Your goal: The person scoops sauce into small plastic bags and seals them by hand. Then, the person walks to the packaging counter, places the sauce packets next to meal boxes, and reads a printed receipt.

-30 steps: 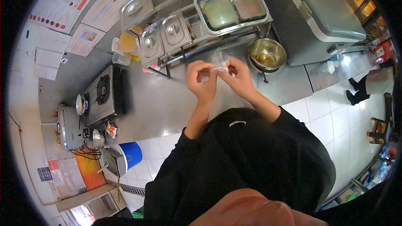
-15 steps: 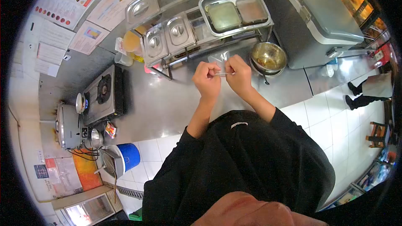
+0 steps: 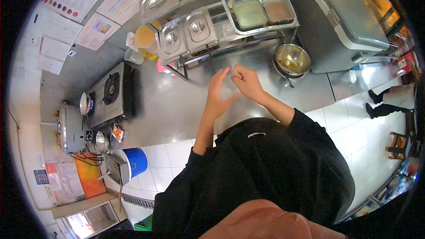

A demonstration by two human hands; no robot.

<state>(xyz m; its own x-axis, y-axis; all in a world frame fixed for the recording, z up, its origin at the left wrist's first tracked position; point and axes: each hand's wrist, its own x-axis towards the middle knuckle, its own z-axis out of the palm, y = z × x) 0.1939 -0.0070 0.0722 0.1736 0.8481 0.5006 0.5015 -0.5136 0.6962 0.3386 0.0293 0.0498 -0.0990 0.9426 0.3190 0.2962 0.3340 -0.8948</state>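
Above the steel counter (image 3: pixel 177 115), my right hand (image 3: pixel 249 84) is closed in a pinch on a clear plastic bag (image 3: pixel 230 75). Only a small pale bit of the bag shows between my hands; the rest is hard to make out. Facing it, my left hand (image 3: pixel 218 96) is open, its fingers stretched upward and its thumb spread toward my right wrist. Just right of my hands sits a steel bowl (image 3: pixel 292 58) with some food residue, resting on another bowl, with a dark handle sticking out at its near side.
Behind stands a steel rack with lidded pans (image 3: pixel 199 26) and an open tray (image 3: pixel 259 9) of two containers. A gas stove (image 3: pixel 110 90) and a large cooker (image 3: pixel 71 128) are at left. A grey chest (image 3: pixel 318 31) stands at right. Another person's legs (image 3: pixel 385 102) show farther right.
My left hand has let go of the bag's edge and opened, fingers extended. My right hand stays closed. The view has shifted slightly, moving the counter items rightward.
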